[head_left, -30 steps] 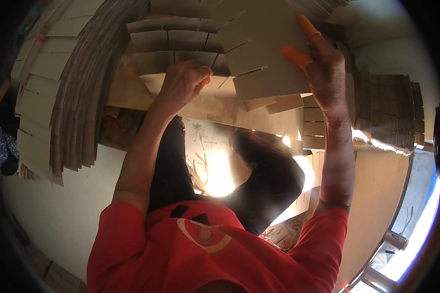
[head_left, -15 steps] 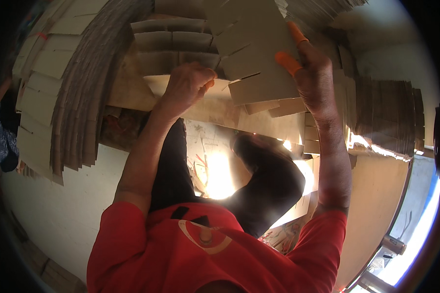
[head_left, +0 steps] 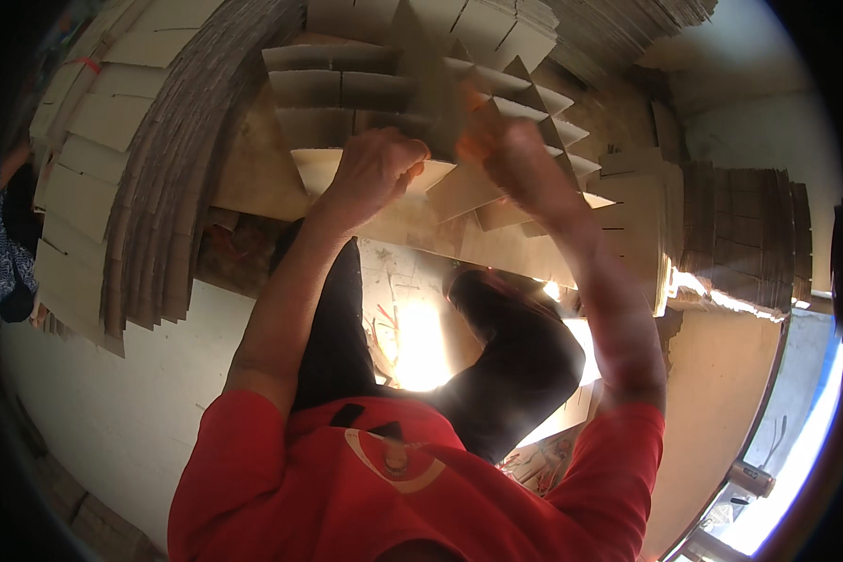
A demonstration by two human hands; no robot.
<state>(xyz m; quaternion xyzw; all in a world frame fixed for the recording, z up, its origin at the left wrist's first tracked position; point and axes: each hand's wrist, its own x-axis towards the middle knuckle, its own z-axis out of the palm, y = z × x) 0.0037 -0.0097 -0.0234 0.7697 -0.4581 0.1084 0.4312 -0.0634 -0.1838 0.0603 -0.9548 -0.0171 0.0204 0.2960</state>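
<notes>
My left hand [head_left: 375, 176] is closed at the nearest of several upright slotted cardboard strips [head_left: 314, 170], its fingers curled at the strip's upper edge. Blurred by motion, my right hand [head_left: 513, 159] is at a cardboard panel [head_left: 426, 80] that stands nearly edge-on across the strips. Orange covers show on the right fingers, which seem to grip the panel's right side. To the right of that panel, the strip ends stick out past another slanted divider [head_left: 545, 122]. Where the slots meet is hidden behind the hands and panel.
A tall row of stacked cardboard sheets [head_left: 173, 140] runs along the left. More cardboard stacks [head_left: 735, 234] stand at the right, and slotted sheets [head_left: 482, 28] lie at the far side. Below the wooden work surface [head_left: 412, 229] are my legs and a sunlit floor patch.
My right hand has moved left, bringing the cardboard panel from a broad, face-up slant to nearly edge-on among the strips. My left hand has shifted slightly right and stays closed.
</notes>
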